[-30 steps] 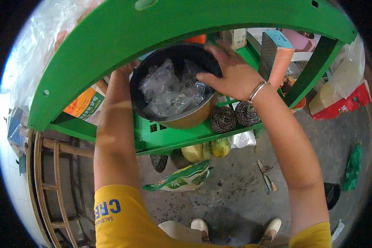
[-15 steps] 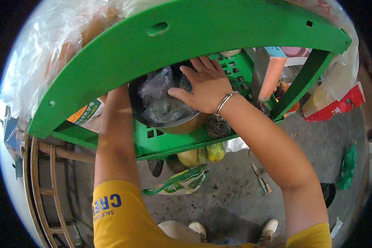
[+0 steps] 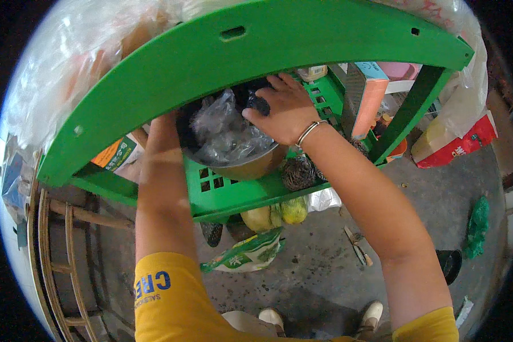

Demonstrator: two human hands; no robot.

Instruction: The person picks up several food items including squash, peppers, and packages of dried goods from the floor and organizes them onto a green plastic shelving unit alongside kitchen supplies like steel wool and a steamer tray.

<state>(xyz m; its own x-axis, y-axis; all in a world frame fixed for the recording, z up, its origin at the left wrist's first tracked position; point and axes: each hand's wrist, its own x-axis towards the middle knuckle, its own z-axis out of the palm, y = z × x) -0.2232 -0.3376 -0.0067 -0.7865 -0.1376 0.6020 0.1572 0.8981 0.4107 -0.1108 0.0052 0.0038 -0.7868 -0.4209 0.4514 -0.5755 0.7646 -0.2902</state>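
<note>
A round metal pot [image 3: 253,168] with a dark inside stands on the green plastic shelf [image 3: 211,196]. Crumpled clear plastic bags [image 3: 225,134] lie inside it. My right hand [image 3: 285,114] is at the pot's right rim, palm down, its fingers apart and the thumb toward the inside. Beside that thumb shows something dark [image 3: 259,104] that I cannot make out. On the pot's left, my left hand [image 3: 163,125] reaches in under the shelf's upper green board [image 3: 256,34]. The board hides its fingers.
Dark bristly scouring balls [image 3: 298,174] sit right of the pot, below an upright orange-sided box [image 3: 370,102]. Under the shelf are yellowish gourds [image 3: 293,210] and a green-white bag [image 3: 245,253]. A knife [image 3: 356,245] lies on the floor; a wooden ladder [image 3: 68,268] stands left.
My right hand has drawn slightly back with its fingers more bent, and a dark patch now shows beside the thumb. The view has shifted a little; my left arm stays beside the pot.
</note>
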